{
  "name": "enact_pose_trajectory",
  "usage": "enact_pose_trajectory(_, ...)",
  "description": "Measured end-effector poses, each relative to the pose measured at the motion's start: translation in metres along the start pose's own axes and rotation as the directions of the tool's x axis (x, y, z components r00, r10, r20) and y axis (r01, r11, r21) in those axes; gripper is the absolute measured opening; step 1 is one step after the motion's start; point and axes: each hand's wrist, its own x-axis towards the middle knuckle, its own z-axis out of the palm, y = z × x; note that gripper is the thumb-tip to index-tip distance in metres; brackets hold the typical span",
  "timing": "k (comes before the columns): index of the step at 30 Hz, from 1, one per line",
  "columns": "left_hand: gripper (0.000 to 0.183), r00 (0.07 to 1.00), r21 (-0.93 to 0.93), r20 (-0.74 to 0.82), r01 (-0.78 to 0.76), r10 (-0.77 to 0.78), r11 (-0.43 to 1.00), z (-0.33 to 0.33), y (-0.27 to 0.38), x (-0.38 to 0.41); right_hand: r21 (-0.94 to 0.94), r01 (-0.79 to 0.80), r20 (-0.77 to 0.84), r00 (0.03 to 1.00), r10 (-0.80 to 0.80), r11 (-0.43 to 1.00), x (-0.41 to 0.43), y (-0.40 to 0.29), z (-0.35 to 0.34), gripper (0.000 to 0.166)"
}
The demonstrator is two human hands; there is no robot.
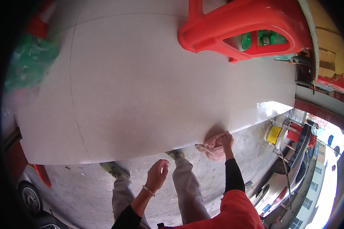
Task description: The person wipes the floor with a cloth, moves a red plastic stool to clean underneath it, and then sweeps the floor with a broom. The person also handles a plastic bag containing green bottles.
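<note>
My right hand (227, 139) grips a crumpled pink cloth (215, 148) at the near edge of a pale tiled surface (149, 86). Part of the cloth lies against that edge, and the rest hangs over the concrete ground. Lower and to the left, my left hand (157, 175) is held in the air above the ground, between my legs as seen from above. Its fingers are loosely curled, a gap shows inside the thumb, and nothing is in it. A bracelet circles the left wrist. My green shoes (116, 170) stand at the edge, their toes partly hidden by it.
A red plastic stool (206, 37) stands on the tiles at upper right, with green bottles behind it. More green bottles in plastic wrap (31, 60) sit at far left. Cardboard boxes (336, 37) line the right. Outside are a yellow-and-white bucket (275, 134) and a parked car (281, 189).
</note>
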Motion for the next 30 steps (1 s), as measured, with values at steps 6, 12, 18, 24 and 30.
enact_pose_trajectory(6, 0.017, 0.980, 0.203, 0.000, -0.195, 0.199, 0.960, -0.012, -0.008, -0.009, 0.338, 0.534, 0.171, 0.775, -0.609, 0.775, -0.142, -0.285, -0.042, 0.035)
enact_pose_trajectory(12, 0.019, 0.927, 0.483, -0.001, -0.327, 0.375, 0.812, -0.016, -0.044, -0.033, 0.619, 0.770, -0.075, 0.254, -0.964, 0.154, -0.263, -0.476, 0.083, 0.009)
enact_pose_trajectory(18, 0.024, 0.926, 0.395, -0.005, -0.346, 0.379, 0.851, -0.014, -0.066, -0.045, -0.373, 0.919, 0.082, -0.103, -0.991, -0.127, -0.311, -0.472, 0.193, 0.054)
enact_pose_trajectory(24, 0.037, 0.979, 0.589, 0.203, -0.113, -0.011, 0.800, -0.012, -0.013, -0.039, 0.073, 0.993, 0.028, 0.094, -0.995, 0.096, -0.185, -0.328, 0.134, 0.039)
enact_pose_trajectory(30, 0.039, 0.972, 0.566, 0.214, -0.202, 0.094, 0.799, 0.006, 0.007, -0.035, -0.244, 0.568, -0.211, 0.760, -0.615, 0.786, -0.045, -0.134, 0.066, 0.059)
